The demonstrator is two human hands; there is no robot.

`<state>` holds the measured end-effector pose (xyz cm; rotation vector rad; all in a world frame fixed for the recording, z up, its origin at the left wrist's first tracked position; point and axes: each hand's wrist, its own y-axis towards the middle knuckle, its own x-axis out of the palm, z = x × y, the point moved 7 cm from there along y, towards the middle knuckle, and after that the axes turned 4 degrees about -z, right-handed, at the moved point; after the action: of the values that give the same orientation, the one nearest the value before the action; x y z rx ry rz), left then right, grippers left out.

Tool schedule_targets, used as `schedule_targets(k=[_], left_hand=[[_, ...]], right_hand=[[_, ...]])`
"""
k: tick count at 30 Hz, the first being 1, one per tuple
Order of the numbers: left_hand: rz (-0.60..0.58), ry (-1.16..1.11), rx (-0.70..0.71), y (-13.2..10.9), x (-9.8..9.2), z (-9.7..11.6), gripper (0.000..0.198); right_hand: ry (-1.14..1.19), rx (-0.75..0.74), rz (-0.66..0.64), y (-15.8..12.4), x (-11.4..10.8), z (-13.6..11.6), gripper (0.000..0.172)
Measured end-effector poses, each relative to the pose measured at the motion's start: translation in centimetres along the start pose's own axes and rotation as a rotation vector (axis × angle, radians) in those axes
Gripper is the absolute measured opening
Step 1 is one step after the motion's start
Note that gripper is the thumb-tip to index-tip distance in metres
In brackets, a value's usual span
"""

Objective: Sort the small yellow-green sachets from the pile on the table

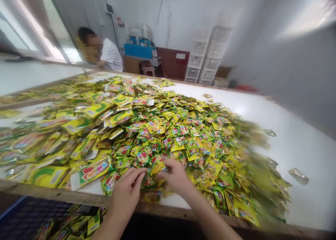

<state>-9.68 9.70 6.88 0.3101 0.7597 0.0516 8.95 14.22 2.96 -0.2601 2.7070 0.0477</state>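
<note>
A yellow packet (156, 168), clamped in the right hand's (175, 177) fingers, extends toward the left hand (127, 185), whose grip I cannot tell.

grey wall (189, 8), 2 white crate stacks (212, 54), bright opening (33, 26) at left.

Sachets (183, 131) lie heaped across the middle of the desk (312, 128), with cartons (96, 168) to their left, reaching its near edge. The left hand (128, 187) and right hand (174, 177) are beside each other at that edge. Below its left part, a basket (34, 212) contains more sachets. Stacked crates (212, 63) stand beyond the far edge.
</note>
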Motion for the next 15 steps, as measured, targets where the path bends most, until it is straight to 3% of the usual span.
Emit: schedule_targets(k=[3, 6, 8, 12, 15], left_hand=[[0.005, 0.028, 0.059, 2.6, 1.7, 1.2, 0.021], [0.083, 0.111, 0.164, 4.9, 0.5, 2.1, 0.018], [0.110, 0.202, 0.229, 6.9, -0.8, 2.3, 0.018], [0.152, 0.301, 0.245, 12.8, -2.6, 2.7, 0.020], [0.094, 0.356, 0.252, 18.2, -1.5, 3.4, 0.018]], right_hand=[[-0.095, -0.015, -0.033, 0.9, -0.6, 0.0, 0.019], [-0.178, -0.010, -0.016, 1.7, -0.7, -0.7, 0.036], [-0.262, -0.042, -0.015, 2.0, -0.5, -1.4, 0.035], [-0.412, -0.065, -0.016, 1.2, 0.1, -2.0, 0.032], [-0.318, -0.039, -0.029, 0.2, 0.9, -0.9, 0.038]])
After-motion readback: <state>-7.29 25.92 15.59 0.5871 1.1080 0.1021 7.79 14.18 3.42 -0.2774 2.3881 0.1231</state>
